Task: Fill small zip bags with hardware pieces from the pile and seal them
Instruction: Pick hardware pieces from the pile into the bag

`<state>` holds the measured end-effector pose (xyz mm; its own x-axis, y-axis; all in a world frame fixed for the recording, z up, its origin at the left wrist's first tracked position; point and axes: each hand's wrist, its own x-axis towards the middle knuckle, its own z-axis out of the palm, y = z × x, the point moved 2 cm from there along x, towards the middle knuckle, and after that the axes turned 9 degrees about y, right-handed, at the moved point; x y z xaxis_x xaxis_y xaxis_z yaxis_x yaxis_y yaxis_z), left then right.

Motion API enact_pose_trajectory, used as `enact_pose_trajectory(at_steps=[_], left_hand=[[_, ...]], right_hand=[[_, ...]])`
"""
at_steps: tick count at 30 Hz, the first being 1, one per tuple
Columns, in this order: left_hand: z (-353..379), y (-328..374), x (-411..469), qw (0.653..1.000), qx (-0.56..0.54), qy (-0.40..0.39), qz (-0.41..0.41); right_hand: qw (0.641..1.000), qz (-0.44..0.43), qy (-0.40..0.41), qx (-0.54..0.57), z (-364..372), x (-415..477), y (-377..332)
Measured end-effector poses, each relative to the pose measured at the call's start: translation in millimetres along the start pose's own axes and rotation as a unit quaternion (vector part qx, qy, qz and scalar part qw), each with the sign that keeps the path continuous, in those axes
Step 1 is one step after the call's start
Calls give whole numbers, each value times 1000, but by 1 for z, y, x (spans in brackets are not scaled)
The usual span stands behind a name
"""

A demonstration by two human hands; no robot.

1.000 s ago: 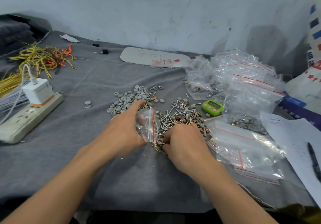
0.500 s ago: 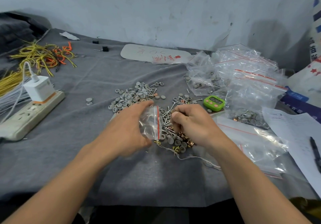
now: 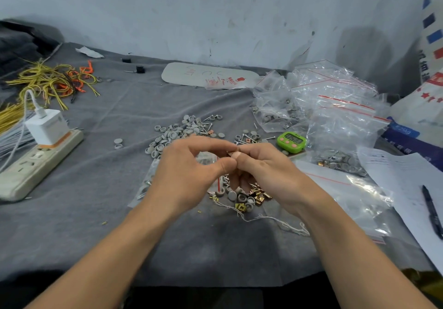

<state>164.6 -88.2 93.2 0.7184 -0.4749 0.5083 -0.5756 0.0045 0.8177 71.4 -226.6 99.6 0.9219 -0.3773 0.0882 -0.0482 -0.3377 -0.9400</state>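
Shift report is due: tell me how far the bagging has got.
Done: filled clear zip bags lie beside the green timer. In hand: left hand holds a small red-striped clear bag, right hand at its mouth. Left: loose grey caps and brass pieces.

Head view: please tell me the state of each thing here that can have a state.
bag: held by the left grip; open or sealed, I cannot tell.
left grip: pinches the bag.
right grip: fingers curled, tips meeting the left grip; what it holds is hidden.
timer: on, digits showing.
charger: plugged into the strip.
pen: lying on the paper.
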Motion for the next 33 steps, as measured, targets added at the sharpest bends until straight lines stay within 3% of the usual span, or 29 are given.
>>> enact_pose_trajectory(at_steps=[3, 10, 17, 28, 33], left_hand=[[-4, 0, 5, 998, -39, -16, -38], [-2, 4, 6, 998, 28, -7, -60], [3, 6, 3, 988, 138, 23, -60], [0, 14, 2, 990, 133, -21, -34], [1, 16, 2, 997, 13, 23, -66]], right_hand=[[999, 4, 0, 36, -4, -5, -3], [993, 42, 32, 106, -1, -8, -1], [993, 34, 102, 37, 3, -4, 2], [987, 58, 128, 74, 0, -5, -1], [989, 38, 105, 99, 7, -7, -4]])
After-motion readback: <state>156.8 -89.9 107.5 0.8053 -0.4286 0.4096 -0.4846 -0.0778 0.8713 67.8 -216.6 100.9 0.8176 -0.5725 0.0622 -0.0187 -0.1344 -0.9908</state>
